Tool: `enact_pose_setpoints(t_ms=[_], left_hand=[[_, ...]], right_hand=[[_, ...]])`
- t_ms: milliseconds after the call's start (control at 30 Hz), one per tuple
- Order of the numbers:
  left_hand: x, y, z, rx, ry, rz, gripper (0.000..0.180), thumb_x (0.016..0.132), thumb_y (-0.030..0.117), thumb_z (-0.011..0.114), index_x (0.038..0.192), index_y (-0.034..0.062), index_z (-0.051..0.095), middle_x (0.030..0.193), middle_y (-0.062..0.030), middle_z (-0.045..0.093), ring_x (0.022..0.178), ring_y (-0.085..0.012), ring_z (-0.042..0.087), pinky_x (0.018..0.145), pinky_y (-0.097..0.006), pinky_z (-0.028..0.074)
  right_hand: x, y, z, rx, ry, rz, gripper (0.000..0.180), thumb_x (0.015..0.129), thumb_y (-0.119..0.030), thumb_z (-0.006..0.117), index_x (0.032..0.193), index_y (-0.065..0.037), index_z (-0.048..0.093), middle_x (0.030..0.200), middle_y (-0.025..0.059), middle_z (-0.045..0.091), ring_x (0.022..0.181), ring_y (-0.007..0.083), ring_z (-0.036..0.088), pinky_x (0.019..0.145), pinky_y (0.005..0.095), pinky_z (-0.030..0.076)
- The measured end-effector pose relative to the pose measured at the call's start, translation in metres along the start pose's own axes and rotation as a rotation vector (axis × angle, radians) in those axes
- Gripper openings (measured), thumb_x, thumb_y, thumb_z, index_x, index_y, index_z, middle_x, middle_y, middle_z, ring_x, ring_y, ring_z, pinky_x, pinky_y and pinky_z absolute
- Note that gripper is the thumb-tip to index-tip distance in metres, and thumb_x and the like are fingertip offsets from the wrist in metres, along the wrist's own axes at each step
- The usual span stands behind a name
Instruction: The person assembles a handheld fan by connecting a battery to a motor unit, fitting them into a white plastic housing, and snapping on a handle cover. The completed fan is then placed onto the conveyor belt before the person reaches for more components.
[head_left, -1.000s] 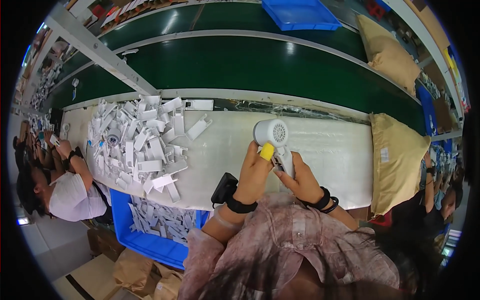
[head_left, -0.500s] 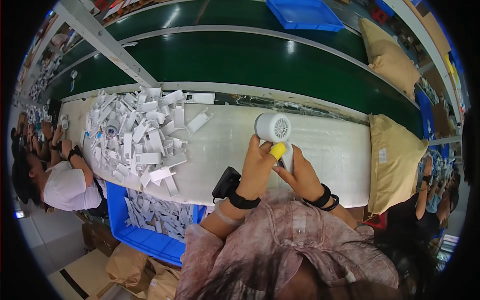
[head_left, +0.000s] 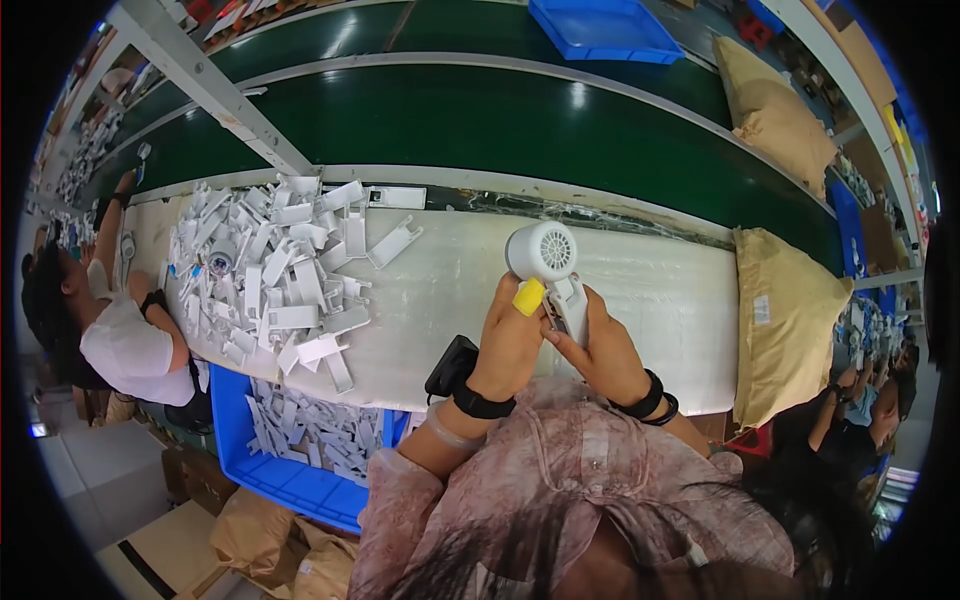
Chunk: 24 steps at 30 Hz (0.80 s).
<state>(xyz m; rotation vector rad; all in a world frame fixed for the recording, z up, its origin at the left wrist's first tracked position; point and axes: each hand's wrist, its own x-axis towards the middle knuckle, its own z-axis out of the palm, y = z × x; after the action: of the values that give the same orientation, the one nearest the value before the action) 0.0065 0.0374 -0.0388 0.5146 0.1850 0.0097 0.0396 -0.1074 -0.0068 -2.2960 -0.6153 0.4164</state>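
Observation:
Between my two hands, over the white work surface (head_left: 440, 290), is a small white handheld fan (head_left: 543, 250) with a round grilled head. Its handle (head_left: 568, 305) points toward me, and a recess with something dark inside shows along it. My left hand (head_left: 510, 345) grips the fan just below the head; a yellow cover (head_left: 529, 297) sits on its thumb. My right hand (head_left: 607, 350) is closed about the right side of the handle, thumb near the lower end. Both hands' fingertips are partly hidden behind the fan.
A heap of white plastic housing pieces (head_left: 290, 255) lies to the left. Below it stands a blue bin (head_left: 290, 487) of more white parts. A tan sack (head_left: 785, 330) is at the right, a green conveyor belt (head_left: 450, 115) beyond. A co-worker (head_left: 135, 340) sits at far left.
The fan has turned slightly in my hands, so the handle's recess now shows. My yellow-covered left thumb has moved left off the handle. The co-worker at left has stretched an arm toward the belt.

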Motion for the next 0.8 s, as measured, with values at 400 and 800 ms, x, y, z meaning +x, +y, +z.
enact_pose_setpoints(t_ms=[400, 800], left_hand=[[0.000, 0.007, 0.006, 0.101, 0.120, -0.014, 0.038, 0.096, 0.016, 0.051, 0.131, 0.0055, 0.040, 0.123, -0.0154, 0.055, 0.114, -0.0281, 0.057, 0.093, -0.042, 0.048], [-0.002, 0.002, 0.006, 0.045, 0.070, 0.061, 0.038, 0.093, 0.003, 0.049, 0.130, -0.0002, 0.039, 0.120, -0.0147, 0.055, 0.119, -0.0303, 0.054, 0.098, -0.041, 0.046]], right_hand=[[-0.007, -0.003, 0.002, -0.191, -0.001, -0.016, 0.069, 0.082, -0.025, 0.071, 0.133, 0.001, 0.032, 0.095, 0.0283, 0.063, 0.080, 0.0444, 0.064, 0.066, 0.0454, 0.052], [-0.010, -0.001, 0.004, -0.191, 0.032, 0.003, 0.067, 0.080, -0.024, 0.073, 0.132, -0.002, 0.035, 0.097, 0.0254, 0.064, 0.083, 0.0419, 0.065, 0.068, 0.0438, 0.053]])
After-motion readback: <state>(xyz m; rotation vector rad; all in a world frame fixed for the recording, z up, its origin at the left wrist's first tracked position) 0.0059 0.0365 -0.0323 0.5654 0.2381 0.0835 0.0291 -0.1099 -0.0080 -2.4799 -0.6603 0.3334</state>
